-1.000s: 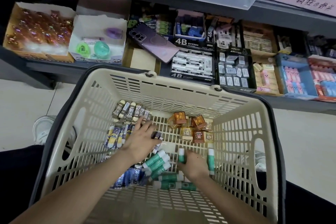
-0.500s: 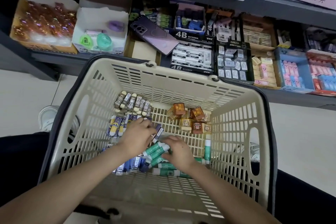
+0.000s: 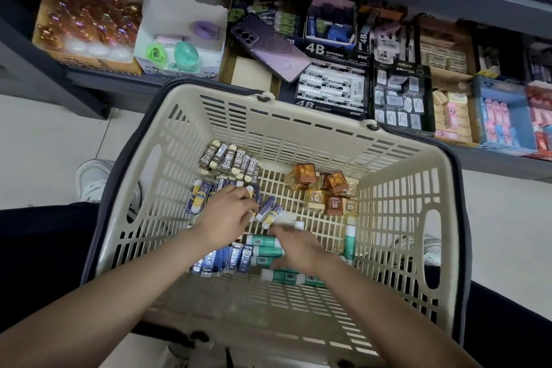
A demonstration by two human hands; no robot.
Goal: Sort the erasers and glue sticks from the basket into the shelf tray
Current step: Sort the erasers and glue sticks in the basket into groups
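Reaching down into the beige basket (image 3: 298, 140) with both hands, forearms coming in from the bottom edge. Covering the green glue sticks (image 3: 264, 251) with the right hand (image 3: 301, 248), fingers bent over the pile on the basket floor; too blurred to tell whether gripping or merely resting there. Hiding parts of several sticks under palm and wrist. Curling the left hand (image 3: 227, 215) just to the left, fingertips pinching one of the blue-and-yellow erasers (image 3: 265, 208), tilted up off the grid, with more of that row half hidden behind the knuckles. Under the left wrist, dark blue erasers (image 3: 221, 260) touching the glue sticks. Apart, against the right wall, a lone glue stick (image 3: 349, 239). Further in, brown 2B erasers (image 3: 230, 161) in a row by the far wall, and orange cubes (image 3: 325, 188) heaped to their right. Beyond the rim, the shelf (image 3: 98, 75) with a purple phone (image 3: 268, 48) lying across the boxes beside a 4B eraser box (image 3: 331, 86); rightmost boxes cut off by the frame edge, their labels too small to read.
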